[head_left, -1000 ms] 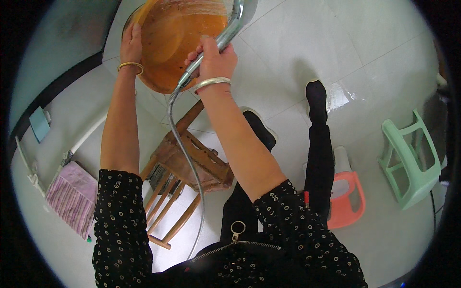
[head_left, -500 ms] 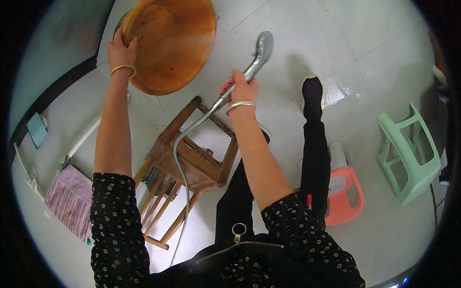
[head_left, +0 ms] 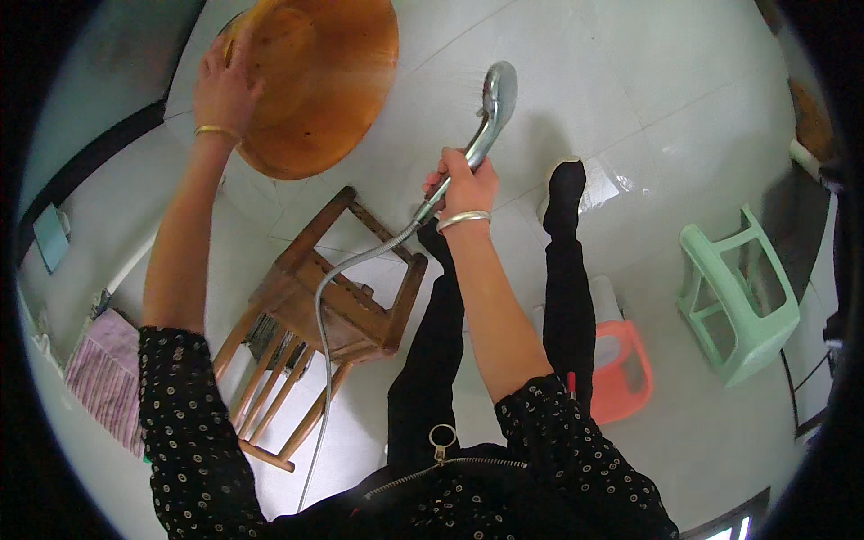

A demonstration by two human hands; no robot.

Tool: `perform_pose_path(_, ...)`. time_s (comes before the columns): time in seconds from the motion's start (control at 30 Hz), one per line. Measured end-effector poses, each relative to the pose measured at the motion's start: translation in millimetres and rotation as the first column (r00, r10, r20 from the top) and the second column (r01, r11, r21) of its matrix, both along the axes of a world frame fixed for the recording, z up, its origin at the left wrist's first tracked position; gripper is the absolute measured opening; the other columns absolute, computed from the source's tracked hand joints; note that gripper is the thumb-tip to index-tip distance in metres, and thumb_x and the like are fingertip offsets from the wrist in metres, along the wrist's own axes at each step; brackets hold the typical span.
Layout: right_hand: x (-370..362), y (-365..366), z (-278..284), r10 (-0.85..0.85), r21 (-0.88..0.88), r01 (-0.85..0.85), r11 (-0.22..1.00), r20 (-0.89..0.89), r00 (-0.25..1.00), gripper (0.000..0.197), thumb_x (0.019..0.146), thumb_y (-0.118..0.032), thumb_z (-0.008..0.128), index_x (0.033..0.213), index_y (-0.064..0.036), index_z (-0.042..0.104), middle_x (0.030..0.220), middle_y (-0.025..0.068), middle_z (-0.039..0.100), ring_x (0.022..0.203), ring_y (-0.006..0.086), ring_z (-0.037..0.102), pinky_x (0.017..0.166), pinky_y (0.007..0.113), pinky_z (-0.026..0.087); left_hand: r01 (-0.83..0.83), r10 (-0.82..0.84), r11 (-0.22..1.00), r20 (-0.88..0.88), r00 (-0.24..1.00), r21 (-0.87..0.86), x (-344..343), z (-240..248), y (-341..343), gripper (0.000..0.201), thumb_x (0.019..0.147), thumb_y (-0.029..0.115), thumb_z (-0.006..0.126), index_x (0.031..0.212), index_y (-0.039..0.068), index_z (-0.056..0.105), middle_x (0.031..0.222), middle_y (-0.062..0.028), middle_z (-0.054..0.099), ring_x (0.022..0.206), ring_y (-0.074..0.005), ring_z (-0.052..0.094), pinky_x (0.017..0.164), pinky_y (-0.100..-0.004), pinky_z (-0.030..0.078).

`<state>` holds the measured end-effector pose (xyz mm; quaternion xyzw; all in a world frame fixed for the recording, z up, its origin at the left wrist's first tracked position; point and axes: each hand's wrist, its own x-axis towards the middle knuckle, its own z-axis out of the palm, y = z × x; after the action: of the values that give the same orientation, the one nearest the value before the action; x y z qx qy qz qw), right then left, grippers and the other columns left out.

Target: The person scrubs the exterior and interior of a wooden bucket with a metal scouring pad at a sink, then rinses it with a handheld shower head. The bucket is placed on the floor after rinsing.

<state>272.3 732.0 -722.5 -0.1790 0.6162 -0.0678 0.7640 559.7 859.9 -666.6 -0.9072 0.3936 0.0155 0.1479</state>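
A large orange-brown wooden basin [head_left: 333,99] stands tilted at the far left, its hollow inside facing me. My left hand [head_left: 227,97] is on its left rim, fingers reaching along the edge and thumb toward the inside; the fingers' undersides are hidden. Wrapped round the handle of a silver shower head [head_left: 497,101], my right hand [head_left: 468,189] holds it up to the right of the basin. Faint spray shows between the head and the basin. From the handle, a metal hose [head_left: 322,310] curves down toward my body.
A brown wooden chair [head_left: 337,315] lies tipped below the basin. At right are a green plastic stool [head_left: 742,324] and a coral-red plastic seat [head_left: 630,387]. A pink striped cloth [head_left: 108,369] hangs at left. Wet patches mark the tiled floor [head_left: 621,193] beside my foot.
The view has shifted, so the chair, stool and basin sit further left. My left hand has slid a little on the rim. The shower head is slightly further from the basin and more upright.
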Motion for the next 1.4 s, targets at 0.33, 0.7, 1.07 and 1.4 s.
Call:
perform_pose_path(0.33,-16,-14,-2,-0.075,0.01,0.077,0.997,-0.096,0.993,0.015,0.08,-0.007,0.061,0.086,-0.0013,0.048,0.063,0.0072,0.052,0.044,0.0195,0.054,0.04,0.033,0.044,0.461,-0.355,0.43,-0.325,0.877,0.776,-3,-51,72,0.03,0.09,0.018,0.051,0.118,0.013,0.062,0.124,-0.01,0.06,0.122,-0.031,0.05,0.108,-0.0527,0.028)
perform_pose_path(0.7,-31,-13,-19,-0.168,0.011,0.169,0.986,-0.079,0.983,0.016,0.08,-0.009,0.062,0.088,-0.003,0.049,0.065,0.0063,0.052,0.049,0.018,0.055,0.042,0.032,0.045,0.47,-0.121,0.259,-0.455,0.882,0.844,40,-55,28,0.012,0.075,0.01,0.065,0.084,0.01,0.072,0.094,-0.0109,0.07,0.087,-0.0295,0.067,0.078,-0.0416,0.051)
perform_pose_path(1.07,-26,-42,15,-0.144,-0.091,0.141,0.986,-0.036,0.989,0.017,0.079,-0.008,0.062,0.089,-0.0026,0.049,0.064,0.0068,0.053,0.047,0.018,0.055,0.041,0.031,0.044,0.287,0.341,0.695,-0.653,0.676,0.659,82,38,-85,0.047,0.052,-0.002,0.071,0.099,0.004,0.066,0.079,-0.0105,0.067,0.075,-0.0267,0.064,0.067,-0.0368,0.052)
perform_pose_path(1.4,-40,-69,14,-0.243,-0.097,0.236,0.967,-0.072,0.967,0.016,0.08,-0.007,0.061,0.088,-0.0043,0.048,0.068,0.0059,0.052,0.049,0.0174,0.054,0.044,0.032,0.047,-0.606,0.429,0.695,-0.9,-0.082,0.387,80,43,3,0.062,0.057,0.001,0.07,0.118,-0.001,0.058,0.106,-0.0092,0.065,0.098,-0.021,0.061,0.089,-0.0344,0.049)
